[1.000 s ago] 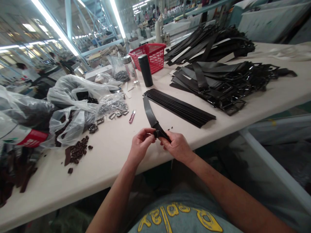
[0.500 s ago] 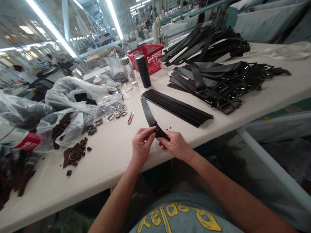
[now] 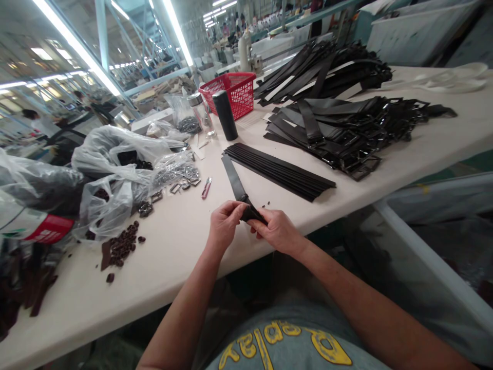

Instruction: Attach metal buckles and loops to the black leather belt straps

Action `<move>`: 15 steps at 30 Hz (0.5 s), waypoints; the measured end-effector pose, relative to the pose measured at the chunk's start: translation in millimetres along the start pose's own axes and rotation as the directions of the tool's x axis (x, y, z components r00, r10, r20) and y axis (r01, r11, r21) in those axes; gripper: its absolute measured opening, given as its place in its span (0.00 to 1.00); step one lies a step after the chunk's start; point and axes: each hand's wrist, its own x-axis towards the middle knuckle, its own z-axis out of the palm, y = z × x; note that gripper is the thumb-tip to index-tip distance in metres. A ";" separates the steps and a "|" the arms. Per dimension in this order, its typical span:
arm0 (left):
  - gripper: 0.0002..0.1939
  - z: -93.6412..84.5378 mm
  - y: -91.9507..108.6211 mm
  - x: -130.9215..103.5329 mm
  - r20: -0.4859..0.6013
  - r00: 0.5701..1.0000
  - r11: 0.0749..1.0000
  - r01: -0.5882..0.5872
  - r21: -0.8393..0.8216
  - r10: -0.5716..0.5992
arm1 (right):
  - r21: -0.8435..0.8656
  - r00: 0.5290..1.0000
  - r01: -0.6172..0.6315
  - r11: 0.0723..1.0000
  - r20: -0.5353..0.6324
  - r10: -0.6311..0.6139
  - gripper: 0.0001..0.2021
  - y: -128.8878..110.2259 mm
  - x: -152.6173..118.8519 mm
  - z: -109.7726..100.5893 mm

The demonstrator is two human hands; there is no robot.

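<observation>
A black belt strap [image 3: 233, 177] is between my two hands at the table's front edge, its long flat end lying away from me. My left hand [image 3: 225, 222] pinches the strap near a dark loop around it. With its fingers wrapped about the near end, my right hand [image 3: 279, 229] grips the same strap. Any buckle at that end is hidden by my fingers. Just beyond lies a neat row of black straps [image 3: 279, 171]. Small thread snips [image 3: 207, 188] with a pinkish handle rest to the left.
Piles of black belts with buckles [image 3: 360, 133] cover the right side. A black flask [image 3: 225, 115], a glass bottle [image 3: 202, 114] and a red basket [image 3: 242, 92] stand at the back. Plastic bags [image 3: 111, 149], loose buckles [image 3: 175, 188] and brown loops [image 3: 123, 244] lie on the left.
My left fingers have shifted slightly on the strap, near the loop. The strap's far end lies straighter. My right hand keeps its grip, and the view has moved a little.
</observation>
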 end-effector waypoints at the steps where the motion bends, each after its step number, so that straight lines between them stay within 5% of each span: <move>1: 0.09 1.6 0.7 1.0 -0.010 1.000 0.999 0.026 -0.033 -0.026 | -0.003 1.000 -0.001 1.000 -0.001 0.001 0.10 -0.1 0.4 0.0; 5: 0.08 5.1 4.7 0.7 -0.059 0.998 0.995 0.013 -0.096 -0.018 | 0.041 1.000 -0.021 0.999 -0.005 0.021 0.11 0.4 2.3 -0.7; 15: 0.11 -1.1 -5.5 -13.1 0.094 0.994 0.953 0.077 -0.292 -0.052 | 0.306 0.996 -0.082 0.948 0.053 0.069 0.15 -1.8 2.3 -7.4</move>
